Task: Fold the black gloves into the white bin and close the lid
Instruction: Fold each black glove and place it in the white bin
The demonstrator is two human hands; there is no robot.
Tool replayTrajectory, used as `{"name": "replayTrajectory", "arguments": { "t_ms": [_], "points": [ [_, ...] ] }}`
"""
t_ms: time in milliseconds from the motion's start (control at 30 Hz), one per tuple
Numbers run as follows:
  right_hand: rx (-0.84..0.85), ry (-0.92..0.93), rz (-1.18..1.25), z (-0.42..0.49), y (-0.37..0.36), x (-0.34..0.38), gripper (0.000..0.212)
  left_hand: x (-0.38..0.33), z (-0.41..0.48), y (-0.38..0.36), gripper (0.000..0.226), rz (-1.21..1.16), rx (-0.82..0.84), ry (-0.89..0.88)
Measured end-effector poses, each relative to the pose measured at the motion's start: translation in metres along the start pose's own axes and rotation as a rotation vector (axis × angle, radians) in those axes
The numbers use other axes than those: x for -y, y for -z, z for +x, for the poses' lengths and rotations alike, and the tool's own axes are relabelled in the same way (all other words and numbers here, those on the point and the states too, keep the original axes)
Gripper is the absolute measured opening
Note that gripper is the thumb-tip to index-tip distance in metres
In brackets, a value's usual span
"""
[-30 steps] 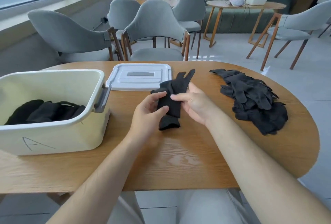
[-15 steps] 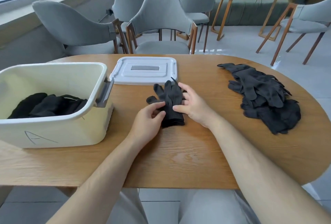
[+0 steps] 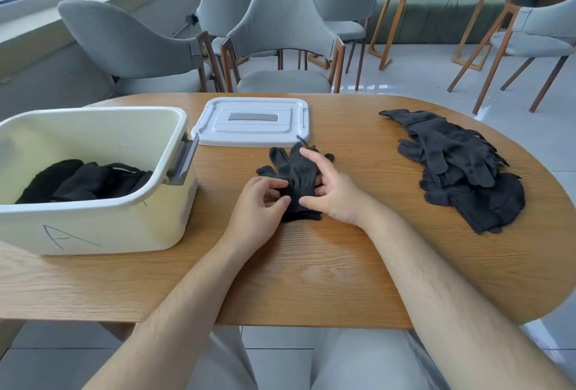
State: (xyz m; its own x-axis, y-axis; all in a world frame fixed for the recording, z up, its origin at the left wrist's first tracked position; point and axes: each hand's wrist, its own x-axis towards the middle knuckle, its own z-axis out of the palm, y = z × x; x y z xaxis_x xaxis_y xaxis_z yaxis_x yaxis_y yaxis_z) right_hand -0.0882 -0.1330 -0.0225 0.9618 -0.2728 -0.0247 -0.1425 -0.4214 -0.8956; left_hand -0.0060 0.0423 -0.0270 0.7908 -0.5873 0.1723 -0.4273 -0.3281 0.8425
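The black glove [image 3: 296, 171] lies flat on the table [image 3: 311, 265] near the lid [image 3: 252, 121], the left hand [image 3: 258, 202] pinching its cuff side with curled fingers, the right hand [image 3: 335, 193] pressing it with nearly straight fingers; light and floppy, it likely folds best gripped at the cuff.

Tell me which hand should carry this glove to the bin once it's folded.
Left, probably. The bin stands on the same side as the left hand, which pinches the glove near its cuff. The right hand rests across the glove, farther from the bin.
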Motion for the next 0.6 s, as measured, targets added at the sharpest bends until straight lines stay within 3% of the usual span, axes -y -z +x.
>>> {"name": "replayTrajectory", "arguments": {
  "t_ms": [100, 233, 600],
  "points": [
    [0.001, 0.001, -0.051, 0.001, -0.002, -0.001, 0.080, 0.000, 0.002, -0.001, 0.036, 0.064, 0.025, -0.025],
    [0.002, -0.036, -0.040, 0.001, -0.001, -0.004, 0.084, 0.002, 0.011, 0.000, 0.052, 0.154, 0.064, -0.021],
    [-0.020, -0.037, -0.033, 0.003, -0.003, -0.004, 0.076, 0.005, 0.007, -0.006, 0.054, 0.403, -0.005, -0.064]
  ]
}}
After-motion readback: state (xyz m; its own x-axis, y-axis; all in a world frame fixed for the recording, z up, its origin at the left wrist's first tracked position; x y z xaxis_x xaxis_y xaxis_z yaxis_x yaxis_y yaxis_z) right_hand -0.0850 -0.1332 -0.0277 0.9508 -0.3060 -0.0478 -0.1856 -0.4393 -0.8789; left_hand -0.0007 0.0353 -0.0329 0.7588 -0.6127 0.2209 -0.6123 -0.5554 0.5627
